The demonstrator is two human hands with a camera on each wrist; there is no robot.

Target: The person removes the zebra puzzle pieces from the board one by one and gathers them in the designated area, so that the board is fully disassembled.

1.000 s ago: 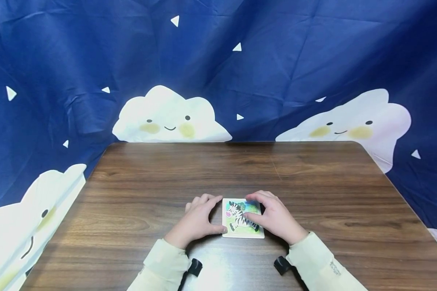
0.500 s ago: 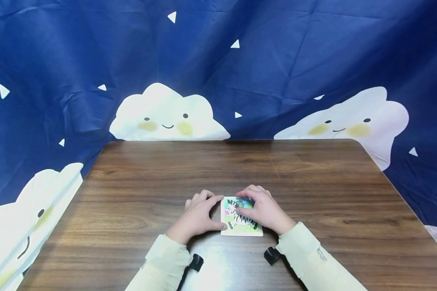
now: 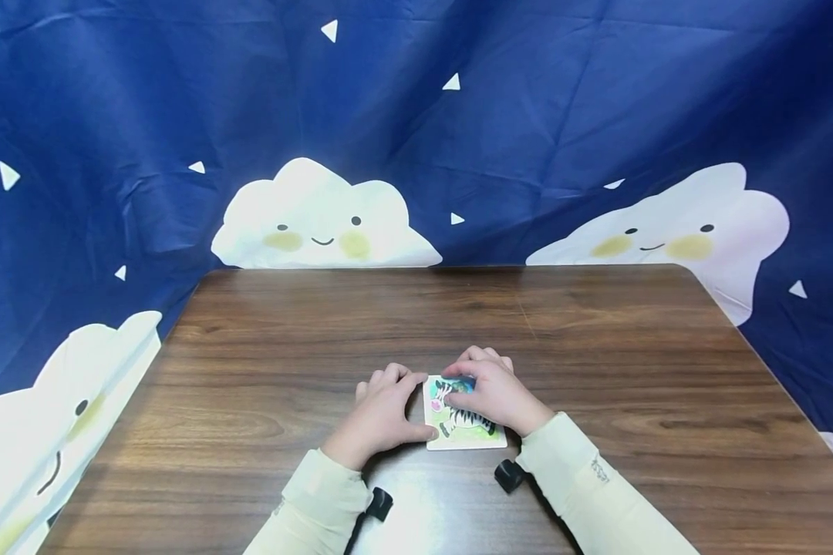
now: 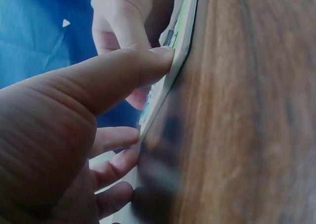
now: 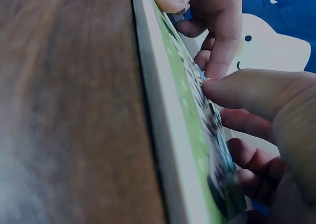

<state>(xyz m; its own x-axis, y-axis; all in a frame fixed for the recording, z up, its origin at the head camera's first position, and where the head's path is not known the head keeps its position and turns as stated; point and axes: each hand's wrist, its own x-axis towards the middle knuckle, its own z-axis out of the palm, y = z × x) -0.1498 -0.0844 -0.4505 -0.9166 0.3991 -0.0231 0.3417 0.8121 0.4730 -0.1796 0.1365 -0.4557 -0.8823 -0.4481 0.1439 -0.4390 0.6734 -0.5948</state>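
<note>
A square zebra picture puzzle [image 3: 468,439] with a pale border lies flat on the brown wooden table, its zebra on a green and blue ground. My left hand [image 3: 378,420] holds it along the left side, thumb at the near corner and index finger at the far corner. In the left wrist view that thumb [image 4: 128,71] bears on the pale border. My right hand [image 3: 500,397] reaches over the picture from the right and covers part of the zebra. Its thumb [image 5: 242,88] touches the printed face in the right wrist view, with the other fingers bent near the far edge.
The wooden table [image 3: 319,316] extends well past the puzzle on every side. Behind it hangs a blue cloth [image 3: 389,92] printed with smiling white clouds and small triangles. A black strap piece [image 3: 509,475] juts from beneath the right sleeve, another [image 3: 379,503] from the left.
My right hand has slid left and slightly away over the picture, from its right part toward the zebra's head. My left hand stays at the puzzle's left side. The head view has shifted slightly.
</note>
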